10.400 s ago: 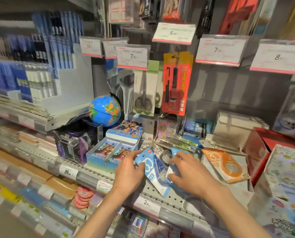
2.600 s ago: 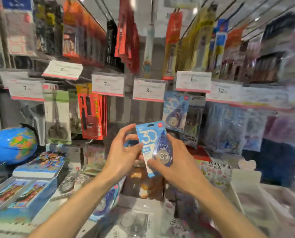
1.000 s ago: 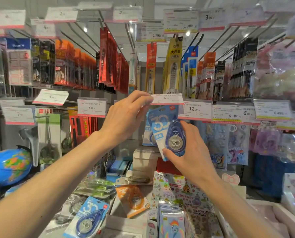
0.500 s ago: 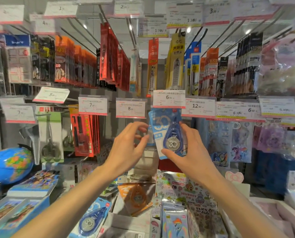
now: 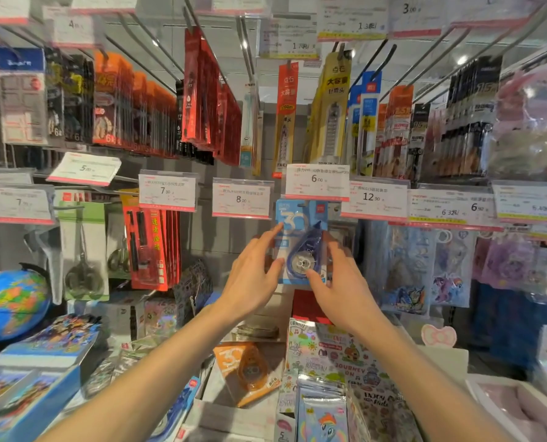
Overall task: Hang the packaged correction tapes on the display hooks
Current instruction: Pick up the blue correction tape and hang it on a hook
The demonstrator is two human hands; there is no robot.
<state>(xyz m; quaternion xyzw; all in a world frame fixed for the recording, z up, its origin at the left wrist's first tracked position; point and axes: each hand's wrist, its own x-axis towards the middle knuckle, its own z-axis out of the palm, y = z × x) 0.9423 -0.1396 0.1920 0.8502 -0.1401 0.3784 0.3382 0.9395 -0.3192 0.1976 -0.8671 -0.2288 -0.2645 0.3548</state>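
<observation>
A blue packaged correction tape [image 5: 301, 240] hangs upright just under the 6.00 price tag [image 5: 317, 181]; the hook itself is hidden behind that tag. My right hand [image 5: 339, 282] pinches the package's lower right corner, thumb on the front and fingers at the right edge. My left hand [image 5: 253, 275] has straight fingers that touch the package's left edge. An orange packaged correction tape [image 5: 250, 371] lies on the shelf below, and another blue one [image 5: 176, 406] lies at the lower left of it.
Rows of hooks with hanging stationery packs and price tags fill the wall above and to both sides. A globe [image 5: 10, 301] stands at the left, sticker packs [image 5: 332, 362] and boxes crowd the shelf below my arms.
The blue package has gone up and straightened under the 6.00 tag. My left hand has moved in from beside it to touch its left edge. The right hand stays at its lower right.
</observation>
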